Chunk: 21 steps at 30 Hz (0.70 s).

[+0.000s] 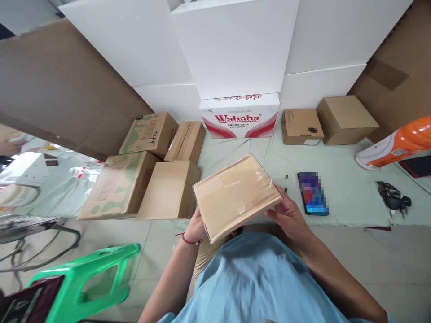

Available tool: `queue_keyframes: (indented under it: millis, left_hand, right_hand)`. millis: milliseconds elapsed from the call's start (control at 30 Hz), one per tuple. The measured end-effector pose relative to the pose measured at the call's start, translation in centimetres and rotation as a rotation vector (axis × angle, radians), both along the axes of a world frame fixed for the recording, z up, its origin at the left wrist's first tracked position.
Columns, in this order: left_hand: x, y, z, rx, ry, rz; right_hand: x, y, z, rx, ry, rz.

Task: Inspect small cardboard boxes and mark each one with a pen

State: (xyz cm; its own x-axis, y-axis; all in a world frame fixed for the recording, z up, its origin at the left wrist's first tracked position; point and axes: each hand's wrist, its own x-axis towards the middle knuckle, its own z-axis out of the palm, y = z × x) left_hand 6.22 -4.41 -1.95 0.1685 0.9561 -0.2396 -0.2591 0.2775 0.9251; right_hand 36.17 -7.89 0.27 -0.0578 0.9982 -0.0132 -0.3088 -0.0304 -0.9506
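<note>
Blue shirt point(256, 278), forearms point(170, 282) angled inward, left hand point(196, 225) and right hand point(290, 213) — both holding a cardboard box point(235, 195) (taped).

I'm reading "Wahaha" in red on the white carton point(239, 117), "PURIFIED WATER" beneath it, and handwritten marks, too unclear for me, on a brown box point(148, 134).

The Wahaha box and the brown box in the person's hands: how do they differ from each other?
The Wahaha box is white with red print; the held brown box looks plain. The Wahaha box rests on the green cloth; the held brown box is tilted between the left hand and right hand. Both are rectangular.
</note>
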Motion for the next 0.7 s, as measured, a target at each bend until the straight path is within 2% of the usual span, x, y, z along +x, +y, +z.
queue_keyframes:
  millis: [200,367,467,567,700]
  left_hand:
    - [1.8,0.4,0.7,0.063,0.018,0.077]
    - [2.3,-0.2,3.0,0.205,0.148,0.055]
    - [2.5,-0.6,4.1,0.255,0.232,0.048]
    - [3.0,-0.5,4.0,0.238,0.237,0.145]
    - [3.6,0.7,2.8,0.227,0.263,0.297]
  right_hand:
    - [-0.3,0.3,-0.4,-0.124,0.057,-0.064]
    - [-0.7,0.8,-1.5,-0.314,0.226,-0.119]
    - [-0.7,0.8,-1.9,-0.378,0.236,-0.114]
    - [-0.6,0.6,-1.5,-0.406,0.144,-0.079]
    - [-0.7,0.1,-0.1,-0.447,0.071,-0.051]
